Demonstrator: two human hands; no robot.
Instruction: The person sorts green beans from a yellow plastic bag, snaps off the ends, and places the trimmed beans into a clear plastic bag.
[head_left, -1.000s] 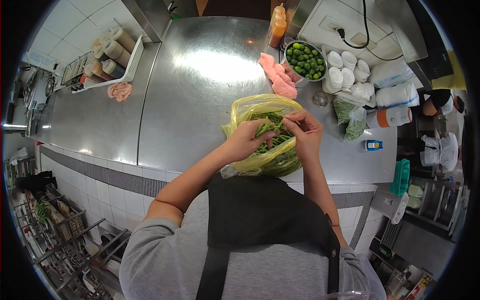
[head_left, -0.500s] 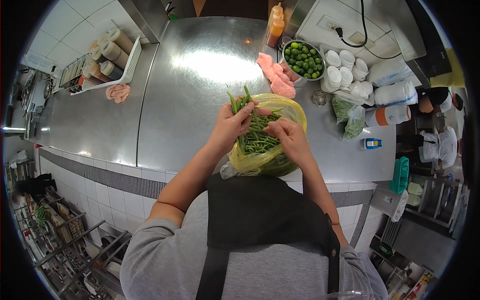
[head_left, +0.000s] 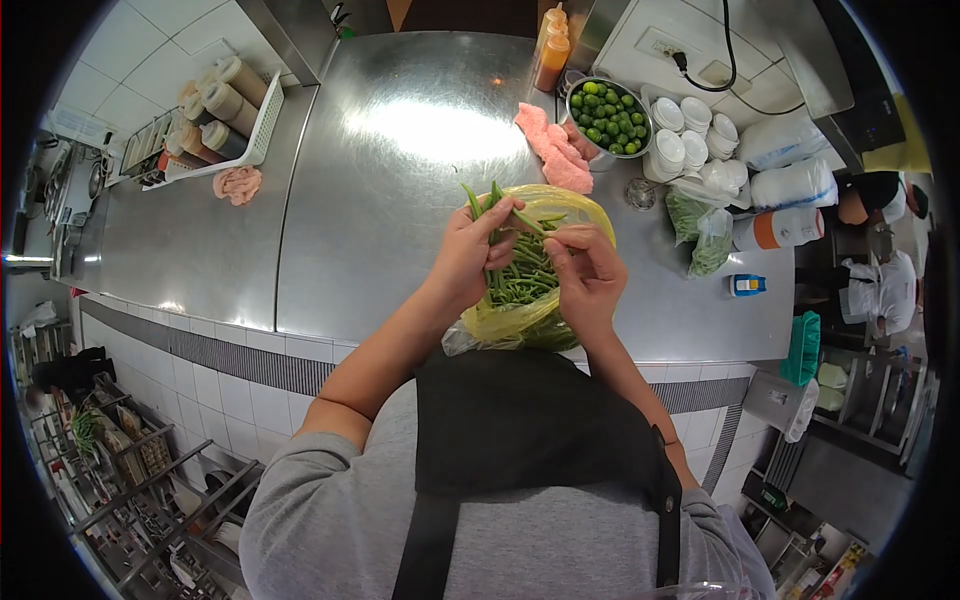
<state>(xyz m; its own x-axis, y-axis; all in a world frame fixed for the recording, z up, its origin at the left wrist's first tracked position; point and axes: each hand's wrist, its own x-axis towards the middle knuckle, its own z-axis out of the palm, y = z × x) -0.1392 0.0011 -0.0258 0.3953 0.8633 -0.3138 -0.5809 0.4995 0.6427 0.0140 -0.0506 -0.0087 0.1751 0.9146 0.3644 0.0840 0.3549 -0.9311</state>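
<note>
My left hand (head_left: 474, 248) is closed around a small bunch of green beans (head_left: 473, 203), their tips sticking up past the thumb. One green bean (head_left: 530, 223) slants from the left fingertips across to my right hand (head_left: 588, 272), whose thumb and forefinger pinch its lower end. Beneath both hands a yellow plastic bag (head_left: 598, 212) lies open on the steel counter. Loose green beans fill it, partly hidden by my hands.
Beyond the bag lie a pink cloth (head_left: 556, 150) and a metal bowl of green limes (head_left: 608, 118). Sauce bottles (head_left: 550, 62), white containers (head_left: 692, 150), bagged greens (head_left: 710, 242) and a blue-and-white object (head_left: 747, 285) stand rightward. A white basket (head_left: 262, 125) holds bottles at left. People work far right.
My right hand has risen slightly and now pinches the end of a bean that stretches between both hands. The left hand still grips its bunch.
</note>
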